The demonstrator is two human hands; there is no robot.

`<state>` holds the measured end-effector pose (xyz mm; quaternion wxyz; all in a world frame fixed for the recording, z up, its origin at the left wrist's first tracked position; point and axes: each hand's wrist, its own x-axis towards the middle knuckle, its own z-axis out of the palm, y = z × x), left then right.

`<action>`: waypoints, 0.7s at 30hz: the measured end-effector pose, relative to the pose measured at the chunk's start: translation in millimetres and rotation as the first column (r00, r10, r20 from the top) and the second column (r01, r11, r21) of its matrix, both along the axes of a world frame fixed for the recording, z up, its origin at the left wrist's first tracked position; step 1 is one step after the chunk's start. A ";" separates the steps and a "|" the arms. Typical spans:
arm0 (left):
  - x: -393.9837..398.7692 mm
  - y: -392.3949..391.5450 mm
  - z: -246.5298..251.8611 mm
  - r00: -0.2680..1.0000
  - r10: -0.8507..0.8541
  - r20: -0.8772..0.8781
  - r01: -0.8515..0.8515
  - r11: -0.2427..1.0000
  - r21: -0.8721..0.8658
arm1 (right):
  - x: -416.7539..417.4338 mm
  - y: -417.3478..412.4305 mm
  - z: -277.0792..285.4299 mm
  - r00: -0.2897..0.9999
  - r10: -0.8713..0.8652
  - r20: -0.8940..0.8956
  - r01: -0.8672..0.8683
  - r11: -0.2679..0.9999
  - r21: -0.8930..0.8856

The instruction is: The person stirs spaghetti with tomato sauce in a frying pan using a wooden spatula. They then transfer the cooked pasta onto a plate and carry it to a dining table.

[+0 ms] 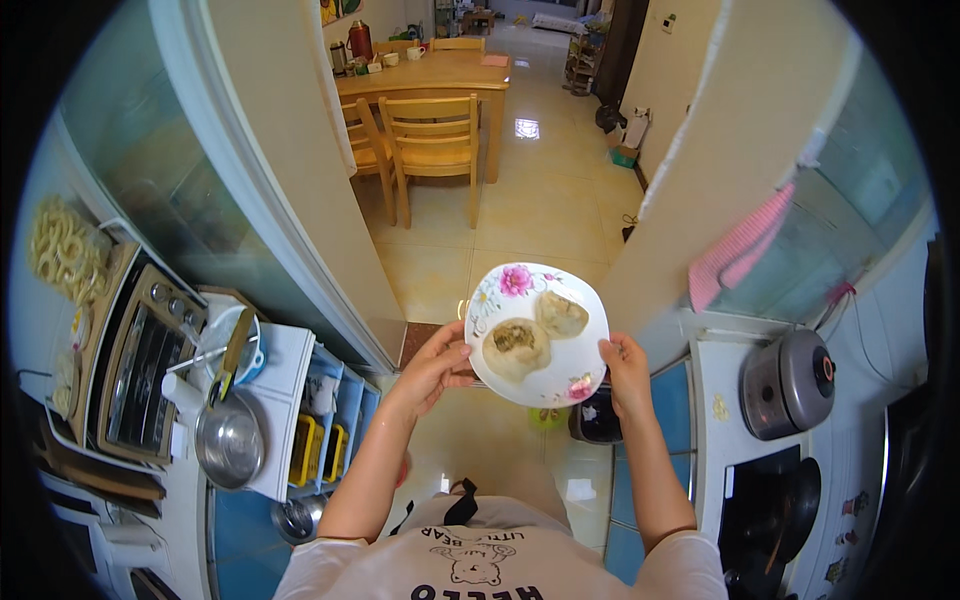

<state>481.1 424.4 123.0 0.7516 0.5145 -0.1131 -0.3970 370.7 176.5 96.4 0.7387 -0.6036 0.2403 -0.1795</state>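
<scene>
A white plate with pink flower prints (559, 367) is held level in front of me by both hands. My left hand (437, 367) grips its left rim, thumb on top and fingers beneath. On the opposite rim, my right hand (624, 367) holds it the same way. Two pieces of filled bun lie on the plate: a larger steamed bun (517, 350) with dark filling showing at its top, and a smaller piece (562, 314) beside it towards the upper right.
A doorway opens ahead onto a wooden table (427, 69) with chairs (431, 139). At left stand a toaster oven (142, 367), a metal pan (229, 439) and a shelf unit (300, 337). An electric cooker (787, 384), a wok (802, 510) and a hanging pink towel (739, 251) are at right.
</scene>
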 end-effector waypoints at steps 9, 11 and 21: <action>249.5 -67.6 -30.1 0.984 0.178 -0.006 -0.178 0.980 -0.093 | 267.8 -81.4 11.8 0.949 0.308 -0.063 -0.304 0.950 0.075; 311.8 -83.4 -26.5 0.983 0.185 0.006 -0.184 0.977 -0.106 | 329.4 -104.3 17.2 0.926 0.371 -0.071 -0.359 0.923 0.136; 581.1 -162.3 -2.7 0.909 0.380 0.171 -0.397 0.915 0.073 | 648.3 -189.5 25.5 0.942 0.336 0.000 -0.332 0.930 0.159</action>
